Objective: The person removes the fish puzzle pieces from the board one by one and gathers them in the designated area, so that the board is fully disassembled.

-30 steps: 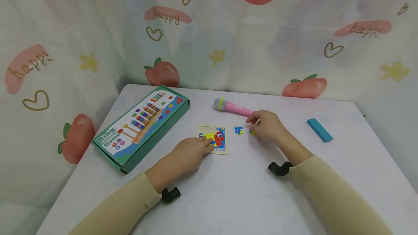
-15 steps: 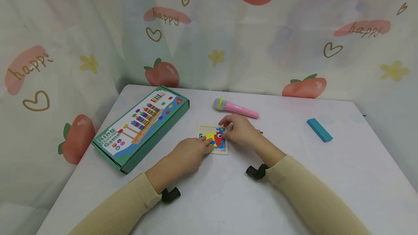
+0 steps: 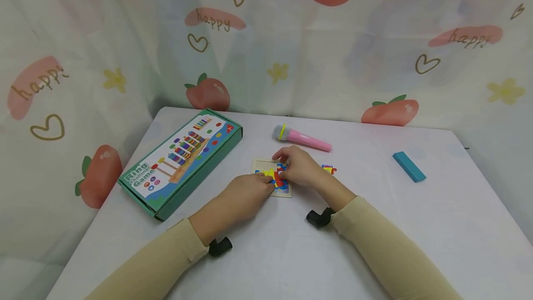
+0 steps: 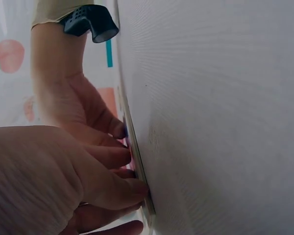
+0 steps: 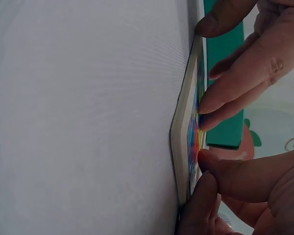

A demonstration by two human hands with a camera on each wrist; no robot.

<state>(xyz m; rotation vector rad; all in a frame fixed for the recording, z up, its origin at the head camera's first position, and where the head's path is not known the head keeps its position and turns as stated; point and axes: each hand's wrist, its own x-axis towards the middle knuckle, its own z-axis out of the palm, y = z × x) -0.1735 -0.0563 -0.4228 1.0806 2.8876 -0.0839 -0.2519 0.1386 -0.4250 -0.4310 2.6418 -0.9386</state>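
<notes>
A small wooden puzzle board (image 3: 262, 163) lies on the table in the head view, with brightly coloured pieces in it and a bare strip at its far left. My left hand (image 3: 243, 193) rests on the board, its fingertips on the pieces and its thumb by the near edge, as the right wrist view shows. At the far right corner, my right hand (image 3: 305, 165) bends its thumb and index finger over the board, seeming to pinch a puzzle piece (image 3: 281, 167) mostly hidden by the fingers. Another loose piece (image 3: 328, 169) lies just beyond the right wrist.
A green ring game box (image 3: 183, 163) lies at an angle on the left. Behind the board is a pink toy microphone (image 3: 308, 141). A teal block (image 3: 409, 166) sits at the right. A printed curtain (image 3: 325, 59) hangs behind the white table.
My right hand has moved left from the loose pieces to the board's right side, uncovering the microphone's handle and one loose piece. My left hand has stayed on the board.
</notes>
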